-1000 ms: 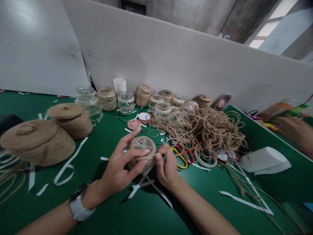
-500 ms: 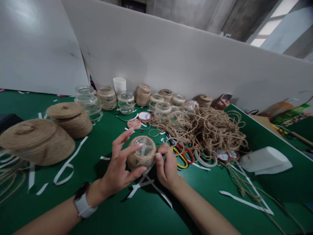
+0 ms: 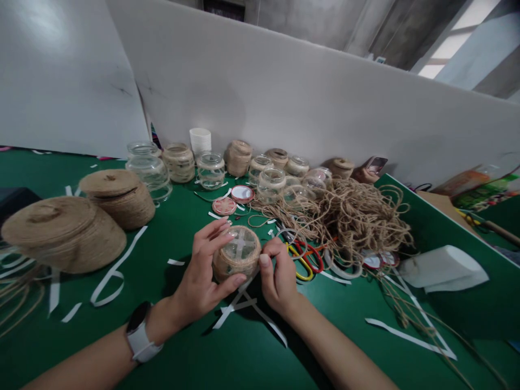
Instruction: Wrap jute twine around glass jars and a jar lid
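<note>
A small glass jar (image 3: pixel 236 259), wound with jute twine round its side, sits in front of me. A pale tape cross lies over its upward-facing glass. My left hand (image 3: pixel 207 265) wraps the jar's left side, thumb at the near side and fingers over the far edge. At the right edge, my right hand (image 3: pixel 278 279) is closed in a pinch against the twine; what lies between its fingertips is hidden. White tape strips (image 3: pixel 239 306) lie on the green table just below the jar. Yellow-handled scissors (image 3: pixel 303 266) and red-handled scissors (image 3: pixel 314 254) rest right of my right hand.
A big heap of loose jute twine (image 3: pixel 361 219) lies at the right. Several glass jars (image 3: pixel 271 187) stand along the back wall, with white paper cups (image 3: pixel 200 142). Lidded, twine-covered jars (image 3: pixel 65 233) stand at the left. A white roll (image 3: pixel 447 269) lies near the green divider.
My left hand's raised fingers have come off the top glass and drawn together along the jar's far left edge. My right hand keeps its pinch at the jar's right side.
</note>
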Demonstrator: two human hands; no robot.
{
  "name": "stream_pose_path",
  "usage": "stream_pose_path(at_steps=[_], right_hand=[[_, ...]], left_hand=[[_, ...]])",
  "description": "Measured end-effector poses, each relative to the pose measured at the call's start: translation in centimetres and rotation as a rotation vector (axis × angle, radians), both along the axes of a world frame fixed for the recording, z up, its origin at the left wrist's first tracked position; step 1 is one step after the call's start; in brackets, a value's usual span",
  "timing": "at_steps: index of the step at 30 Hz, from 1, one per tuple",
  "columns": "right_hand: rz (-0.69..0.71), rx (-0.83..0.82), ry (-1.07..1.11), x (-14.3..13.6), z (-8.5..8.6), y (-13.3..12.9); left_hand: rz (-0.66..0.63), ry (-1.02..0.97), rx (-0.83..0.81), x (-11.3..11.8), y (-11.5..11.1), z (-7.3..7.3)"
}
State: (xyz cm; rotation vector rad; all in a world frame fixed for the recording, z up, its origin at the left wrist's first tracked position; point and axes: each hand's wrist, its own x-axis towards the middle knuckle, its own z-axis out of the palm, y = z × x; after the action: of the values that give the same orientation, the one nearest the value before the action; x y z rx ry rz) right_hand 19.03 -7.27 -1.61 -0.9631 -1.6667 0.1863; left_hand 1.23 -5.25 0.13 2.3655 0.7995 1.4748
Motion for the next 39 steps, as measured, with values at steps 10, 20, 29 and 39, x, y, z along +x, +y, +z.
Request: stream_pose_path(at_steps=[10, 20, 29, 39], right_hand=[[0.012, -0.01, 0.007, 0.0, 0.1, 0.0], [0.005, 0.014, 0.0, 0.0, 0.0, 0.0], [-0.014, 0.118, -0.047, -0.1, 0.8, 0.0], [-0.003, 0.091, -0.043, -0.3, 0.8, -0.1]], left_hand=[[-0.006, 0.03, 0.013, -0.2, -0.3, -0.4], [0.009, 0.081, 0.118, -0.3, -0.5, 0.1], [-0.005, 0.101, 0.235, -0.5, -0.4, 1.2], [-0.034, -0.036, 0.03, -0.4, -0.2, 2.1]])
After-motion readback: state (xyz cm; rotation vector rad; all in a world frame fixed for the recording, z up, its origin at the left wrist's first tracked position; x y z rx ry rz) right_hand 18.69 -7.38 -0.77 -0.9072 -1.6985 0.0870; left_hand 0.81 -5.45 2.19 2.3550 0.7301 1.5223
